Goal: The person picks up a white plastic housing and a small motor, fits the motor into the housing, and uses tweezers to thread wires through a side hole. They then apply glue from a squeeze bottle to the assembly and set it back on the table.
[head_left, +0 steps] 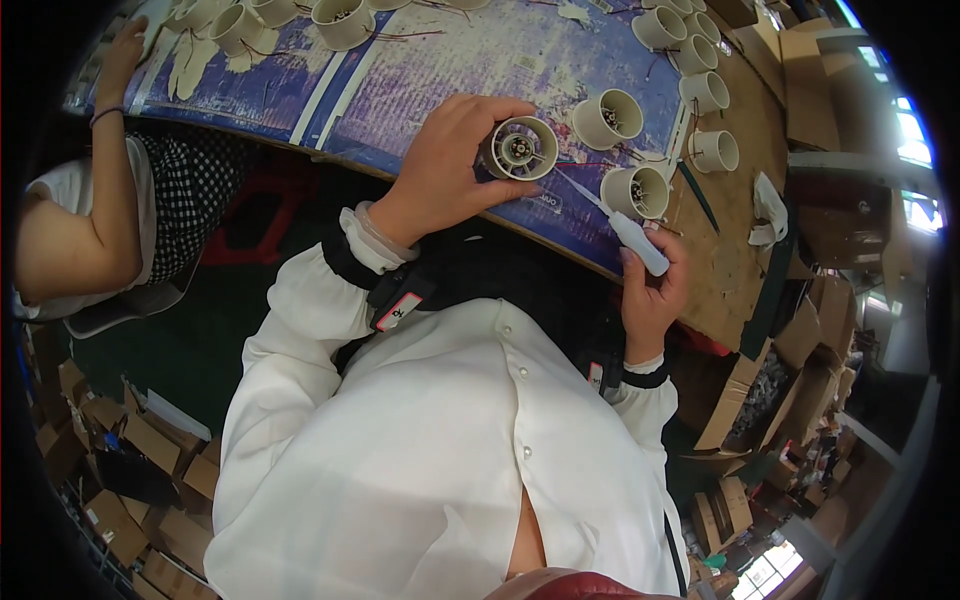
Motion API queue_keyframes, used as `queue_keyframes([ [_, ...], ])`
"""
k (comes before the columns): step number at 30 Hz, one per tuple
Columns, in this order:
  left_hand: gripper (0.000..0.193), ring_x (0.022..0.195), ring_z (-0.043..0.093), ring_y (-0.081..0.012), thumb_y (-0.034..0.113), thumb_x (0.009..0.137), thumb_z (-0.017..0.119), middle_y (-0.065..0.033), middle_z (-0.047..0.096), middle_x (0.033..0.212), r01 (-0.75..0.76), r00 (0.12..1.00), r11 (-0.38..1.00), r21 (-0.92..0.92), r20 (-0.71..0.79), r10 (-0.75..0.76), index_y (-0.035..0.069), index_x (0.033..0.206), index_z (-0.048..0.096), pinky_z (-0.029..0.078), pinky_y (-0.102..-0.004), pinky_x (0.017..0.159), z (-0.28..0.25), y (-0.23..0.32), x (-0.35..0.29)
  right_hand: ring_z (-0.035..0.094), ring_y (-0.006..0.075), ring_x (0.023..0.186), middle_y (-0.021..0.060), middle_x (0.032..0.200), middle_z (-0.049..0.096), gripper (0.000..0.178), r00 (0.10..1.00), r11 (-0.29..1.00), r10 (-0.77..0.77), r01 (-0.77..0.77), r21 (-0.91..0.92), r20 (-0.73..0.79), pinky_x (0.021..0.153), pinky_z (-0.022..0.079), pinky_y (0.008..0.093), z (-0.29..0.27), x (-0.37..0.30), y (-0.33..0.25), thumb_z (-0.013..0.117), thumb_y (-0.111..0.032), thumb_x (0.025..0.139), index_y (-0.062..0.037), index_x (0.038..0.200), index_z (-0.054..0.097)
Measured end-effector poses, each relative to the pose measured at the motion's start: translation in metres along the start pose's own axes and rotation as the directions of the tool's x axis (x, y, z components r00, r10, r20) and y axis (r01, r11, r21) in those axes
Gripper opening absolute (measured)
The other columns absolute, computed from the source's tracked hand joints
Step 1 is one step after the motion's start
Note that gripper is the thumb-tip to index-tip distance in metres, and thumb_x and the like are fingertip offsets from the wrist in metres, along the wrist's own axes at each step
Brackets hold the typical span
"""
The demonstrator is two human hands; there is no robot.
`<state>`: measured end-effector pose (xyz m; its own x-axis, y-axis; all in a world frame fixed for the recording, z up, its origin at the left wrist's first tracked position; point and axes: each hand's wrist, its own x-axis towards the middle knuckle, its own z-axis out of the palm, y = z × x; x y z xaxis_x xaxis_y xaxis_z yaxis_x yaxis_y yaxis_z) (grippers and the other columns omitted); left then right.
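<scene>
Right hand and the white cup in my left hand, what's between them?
In the head view, a pale-handled tool lies between: the right hand grips its handle, and its thin shaft points toward the white cup in the left hand.

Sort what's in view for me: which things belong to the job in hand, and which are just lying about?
Job in hand:
white cup-shaped housing, in left hand
pale-handled screwdriver, in right hand
similar housings nearby

Seemingly just lying about:
crumpled white scrap
cardboard boxes
</scene>
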<state>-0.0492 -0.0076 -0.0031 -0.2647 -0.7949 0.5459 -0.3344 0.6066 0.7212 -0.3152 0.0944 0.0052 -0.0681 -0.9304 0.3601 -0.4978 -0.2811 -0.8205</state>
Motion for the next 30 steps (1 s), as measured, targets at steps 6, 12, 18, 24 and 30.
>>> queue_keyframes([
  [6, 0.063, 0.103, 0.056, -0.03, 0.028, 0.067, 0.087, -0.0074, 0.062, 0.111, 0.014, 1.0, 1.0, -0.009, 0.009, -0.014, 0.01, 0.121, 0.059, 0.043, -0.0392, 0.09, 0.0, 0.0, 0.001, 0.059, 0.0158, 0.098, 0.0078, 0.11, 0.061, 0.031, 0.998, 0.994, -0.064, 0.064, -0.084, 0.012, 0.086, 0.048, 0.0278, -0.003, 0.002, -0.002, 0.073, -0.001, 0.086, -0.0019, 0.113, 0.059],
  [12, 0.064, 0.103, 0.056, -0.0302, 0.029, 0.067, 0.086, -0.0075, 0.062, 0.11, 0.02, 1.0, 1.0, -0.012, 0.006, -0.02, 0.01, 0.121, 0.058, 0.043, -0.0389, 0.09, -0.001, 0.0, 0.0, 0.06, 0.0183, 0.097, 0.009, 0.107, 0.063, 0.033, 0.991, 0.975, -0.129, 0.131, -0.182, 0.026, 0.087, 0.048, 0.029, -0.006, 0.006, -0.005, 0.075, 0.0, 0.082, -0.0018, 0.111, 0.06],
  [18, 0.064, 0.102, 0.056, -0.03, 0.028, 0.067, 0.087, -0.008, 0.062, 0.111, 0.013, 1.0, 1.0, 0.0, 0.016, -0.013, 0.01, 0.121, 0.058, 0.044, -0.0387, 0.088, -0.001, -0.001, 0.001, 0.061, 0.0204, 0.096, 0.0101, 0.106, 0.063, 0.034, 0.984, 0.959, -0.174, 0.179, -0.221, 0.04, 0.086, 0.048, 0.0304, -0.007, 0.009, -0.01, 0.077, 0.001, 0.08, -0.0021, 0.11, 0.06],
  [24, 0.065, 0.102, 0.057, -0.0298, 0.028, 0.067, 0.087, -0.0083, 0.062, 0.111, 0.0, 1.0, 1.0, 0.003, 0.01, 0.0, 0.01, 0.122, 0.058, 0.045, -0.0387, 0.087, 0.0, -0.001, 0.002, 0.061, 0.0218, 0.094, 0.0113, 0.105, 0.063, 0.035, 0.975, 0.94, -0.219, 0.224, -0.258, 0.046, 0.084, 0.049, 0.0309, -0.008, 0.012, -0.015, 0.078, 0.001, 0.079, -0.0025, 0.109, 0.06],
  [30, 0.065, 0.103, 0.057, -0.0301, 0.027, 0.067, 0.087, -0.0085, 0.062, 0.111, 0.0, 1.0, 1.0, 0.001, 0.016, 0.0, 0.01, 0.123, 0.057, 0.045, -0.0388, 0.088, 0.0, -0.001, 0.001, 0.062, 0.0234, 0.094, 0.0122, 0.104, 0.064, 0.035, 0.972, 0.933, -0.232, 0.236, -0.271, 0.049, 0.084, 0.049, 0.0315, -0.009, 0.014, -0.017, 0.078, 0.0, 0.078, -0.0026, 0.108, 0.061],
])
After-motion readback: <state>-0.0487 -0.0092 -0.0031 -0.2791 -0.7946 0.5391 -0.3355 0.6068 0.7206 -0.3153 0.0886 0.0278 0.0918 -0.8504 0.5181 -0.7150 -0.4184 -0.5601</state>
